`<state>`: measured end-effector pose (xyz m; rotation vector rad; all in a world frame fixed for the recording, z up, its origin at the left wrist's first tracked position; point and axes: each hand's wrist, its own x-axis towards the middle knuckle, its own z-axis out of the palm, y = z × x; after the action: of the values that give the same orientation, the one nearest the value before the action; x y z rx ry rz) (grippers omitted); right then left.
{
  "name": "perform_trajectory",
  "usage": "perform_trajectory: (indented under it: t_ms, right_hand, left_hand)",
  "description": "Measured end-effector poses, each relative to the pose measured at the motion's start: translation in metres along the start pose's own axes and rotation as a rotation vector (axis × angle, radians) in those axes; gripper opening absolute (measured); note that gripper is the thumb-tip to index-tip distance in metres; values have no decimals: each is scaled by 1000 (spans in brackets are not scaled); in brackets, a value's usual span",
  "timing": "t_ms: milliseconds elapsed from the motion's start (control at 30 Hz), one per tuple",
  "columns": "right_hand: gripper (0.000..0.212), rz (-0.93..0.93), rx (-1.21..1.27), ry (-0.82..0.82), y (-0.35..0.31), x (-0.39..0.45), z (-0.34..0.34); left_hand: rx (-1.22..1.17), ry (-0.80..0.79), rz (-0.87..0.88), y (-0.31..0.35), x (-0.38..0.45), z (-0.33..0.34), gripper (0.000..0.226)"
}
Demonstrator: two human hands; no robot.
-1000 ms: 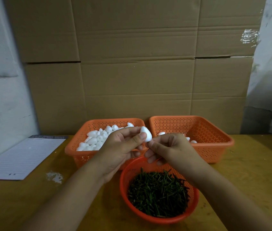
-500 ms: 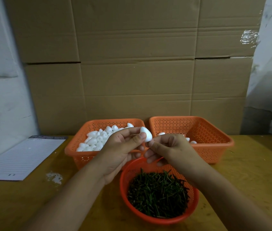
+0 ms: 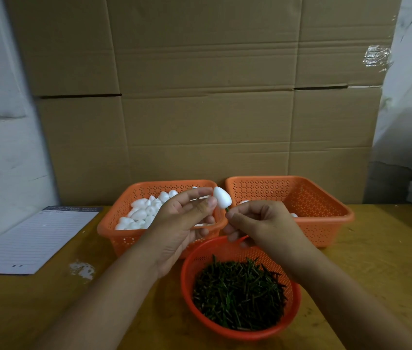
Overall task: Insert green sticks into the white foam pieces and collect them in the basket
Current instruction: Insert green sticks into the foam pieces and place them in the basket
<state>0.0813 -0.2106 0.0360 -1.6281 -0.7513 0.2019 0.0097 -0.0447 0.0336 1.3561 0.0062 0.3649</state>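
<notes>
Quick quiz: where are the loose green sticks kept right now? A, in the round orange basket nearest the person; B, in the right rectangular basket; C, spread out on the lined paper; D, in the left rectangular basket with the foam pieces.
A: the green sticks fill the round orange basket, nearest the person, in front of both rectangular baskets.

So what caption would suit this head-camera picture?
Right hand pushes a green stick into a foam piece pinched by the left hand.
</notes>
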Motion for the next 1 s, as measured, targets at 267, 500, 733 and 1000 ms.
perform_trajectory:
  t_ms: [267, 500, 733, 1000]
  right_hand:
    - [12, -56, -78, 23, 0, 0, 1]
    - [18, -46, -50, 3, -3, -2, 1]
    - [16, -8, 22, -48, -4, -3, -1]
    - [15, 15, 63, -62, -3, -3, -1]
  left_hand:
    - [89, 5, 41, -3, -1, 2, 52]
    - [124, -5, 53, -3, -1, 0, 49]
    - [35, -33, 24, -4, 0, 1, 49]
    - [52, -28, 57, -4, 1, 1, 50]
